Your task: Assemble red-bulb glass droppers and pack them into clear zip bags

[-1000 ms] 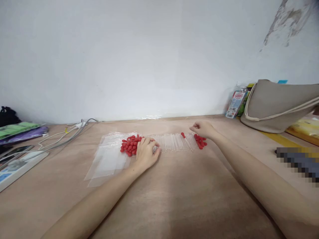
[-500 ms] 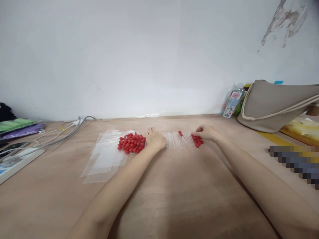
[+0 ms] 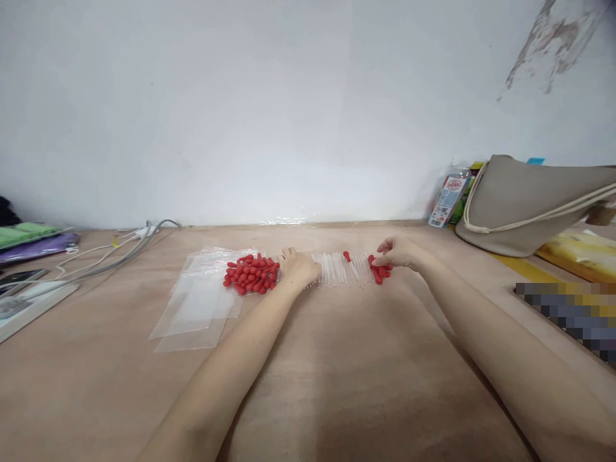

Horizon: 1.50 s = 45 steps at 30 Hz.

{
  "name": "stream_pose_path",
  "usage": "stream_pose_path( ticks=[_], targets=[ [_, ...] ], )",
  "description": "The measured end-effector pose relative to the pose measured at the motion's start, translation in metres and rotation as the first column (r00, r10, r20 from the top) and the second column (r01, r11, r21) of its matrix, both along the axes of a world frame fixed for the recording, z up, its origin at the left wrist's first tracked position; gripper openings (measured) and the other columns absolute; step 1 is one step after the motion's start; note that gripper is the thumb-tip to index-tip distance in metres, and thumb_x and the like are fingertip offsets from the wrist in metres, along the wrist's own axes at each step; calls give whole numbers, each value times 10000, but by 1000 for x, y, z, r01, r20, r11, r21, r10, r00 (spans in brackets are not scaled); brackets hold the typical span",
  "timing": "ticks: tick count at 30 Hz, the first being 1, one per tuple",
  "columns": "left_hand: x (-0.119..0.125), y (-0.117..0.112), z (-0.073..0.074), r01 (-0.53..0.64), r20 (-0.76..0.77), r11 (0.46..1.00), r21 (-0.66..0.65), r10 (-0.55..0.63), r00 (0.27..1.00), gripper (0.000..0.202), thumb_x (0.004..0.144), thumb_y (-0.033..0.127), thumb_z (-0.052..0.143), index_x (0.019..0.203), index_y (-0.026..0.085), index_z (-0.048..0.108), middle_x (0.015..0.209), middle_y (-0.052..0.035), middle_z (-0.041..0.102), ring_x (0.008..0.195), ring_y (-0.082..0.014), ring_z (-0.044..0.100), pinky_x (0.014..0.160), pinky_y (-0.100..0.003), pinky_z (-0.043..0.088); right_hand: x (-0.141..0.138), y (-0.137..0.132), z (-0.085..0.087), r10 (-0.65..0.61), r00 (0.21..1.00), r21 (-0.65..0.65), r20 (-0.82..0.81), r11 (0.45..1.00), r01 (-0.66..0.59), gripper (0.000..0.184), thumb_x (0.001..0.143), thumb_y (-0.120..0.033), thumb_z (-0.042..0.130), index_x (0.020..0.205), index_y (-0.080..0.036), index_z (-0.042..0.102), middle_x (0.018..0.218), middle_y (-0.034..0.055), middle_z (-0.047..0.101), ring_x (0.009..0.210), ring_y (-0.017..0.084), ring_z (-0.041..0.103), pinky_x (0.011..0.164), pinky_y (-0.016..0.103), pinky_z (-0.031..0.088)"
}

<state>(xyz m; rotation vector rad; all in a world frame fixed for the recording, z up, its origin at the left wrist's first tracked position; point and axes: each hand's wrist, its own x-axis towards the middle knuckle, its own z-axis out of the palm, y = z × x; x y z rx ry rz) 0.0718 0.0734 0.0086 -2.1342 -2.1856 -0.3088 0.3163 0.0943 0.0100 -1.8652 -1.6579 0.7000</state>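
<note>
My left hand [image 3: 299, 268] lies over the left end of a row of thin clear glass dropper tubes [image 3: 332, 269], fingers slightly spread and bent, with some tips hidden. Touching it on the left is a heap of red rubber dropper bulbs [image 3: 250, 274], partly on clear plastic bags [image 3: 192, 301]. My right hand [image 3: 395, 251] is at the row's right end, thumb and forefinger a little apart, beside a small group of red bulbs [image 3: 382, 271]. A single red bulb [image 3: 347, 256] rests on top of the tubes near the far edge.
At the far right stand a clear bottle with a label [image 3: 447, 199] and a grey-beige bag [image 3: 510, 205], with a yellow package [image 3: 580, 253] in front. Cables [image 3: 118, 256] and a white power strip [image 3: 38, 311] lie at left. A wall [image 3: 289, 115] closes the back.
The view has shifted slightly. My right thumb and forefinger, close together at the right-hand red bulbs before, are now a little apart. My left hand stays over the tubes.
</note>
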Motion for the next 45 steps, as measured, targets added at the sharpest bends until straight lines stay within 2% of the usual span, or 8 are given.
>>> stream_pose_path(
  ticks=[7, 11, 16, 19, 26, 33, 39, 45],
  targets=[
    [-8, -7, 8, 136, 22, 982, 135, -140, 990, 271, 784, 287, 431, 814, 84, 606, 993, -191, 529, 986, -326, 426, 802, -418, 339, -16, -16, 20, 93, 995, 80, -33, 993, -90, 191, 541, -270, 728, 620, -138, 616, 560, 31, 608, 496, 116, 537, 416, 200, 384],
    [-26, -28, 8, 397, 61, 887, 235, -421, 905, 179, 855, 198, 353, 907, 126, 509, 930, -99, 538, 868, -194, 491, 752, -299, 392, -39, -34, 28, 261, 961, 126, -90, 960, -249, 167, 681, -310, 627, 690, -149, 585, 584, 24, 615, 360, 70, 454, 344, 199, 308],
    [-58, -57, -16, 627, 173, 748, 217, -661, 730, 160, 854, 134, 330, 909, 180, 473, 840, -33, 550, 772, -158, 524, 692, -282, 426, -75, -69, 16, 532, 846, 367, -18, 791, -490, 101, 770, -267, 535, 749, -174, 502, 656, 8, 605, 568, 102, 542, 508, 205, 401],
    [-69, -67, -26, 644, 204, 712, 280, -700, 684, 253, 851, 114, 332, 1065, 188, 445, 934, -50, 557, 873, -164, 533, 771, -301, 434, -92, -89, -6, 561, 826, 449, 55, 725, -522, 80, 778, -258, 526, 772, -180, 509, 709, 9, 579, 638, 111, 519, 576, 232, 405],
    [-70, -73, -25, 687, 205, 634, 356, -770, 605, 325, 846, 95, 342, 1120, 203, 479, 987, -69, 506, 887, -154, 518, 791, -284, 444, -99, -94, -45, 576, 808, 348, -126, 788, -508, 346, 717, -276, 613, 1035, -166, 533, 724, 0, 574, 585, 100, 489, 539, 230, 421],
    [-70, -74, -27, 657, 238, 653, 376, -754, 613, 216, 886, 190, 372, 1041, 188, 523, 930, -46, 560, 846, -136, 543, 753, -250, 447, -100, -94, -33, 657, 742, 429, -132, 713, -555, 244, 841, -315, 446, 949, -193, 627, 901, 41, 646, 816, 149, 572, 733, 268, 436],
    [-70, -74, -28, 627, 284, 690, 360, -722, 631, 225, 883, 258, 406, 1079, 188, 493, 911, -45, 603, 820, -148, 568, 736, -270, 457, -103, -94, -34, 648, 759, 412, -54, 707, -575, 219, 815, -324, 487, 886, -174, 630, 778, 18, 637, 670, 127, 537, 616, 234, 413],
    [-70, -75, -26, 677, 266, 655, 337, -756, 599, 181, 890, 237, 384, 973, 190, 538, 900, -34, 604, 817, -142, 562, 714, -261, 449, -102, -92, -37, 635, 772, 418, -30, 709, -568, 213, 816, -330, 480, 811, -164, 613, 709, 7, 602, 611, 108, 490, 564, 220, 380]
  ],
)
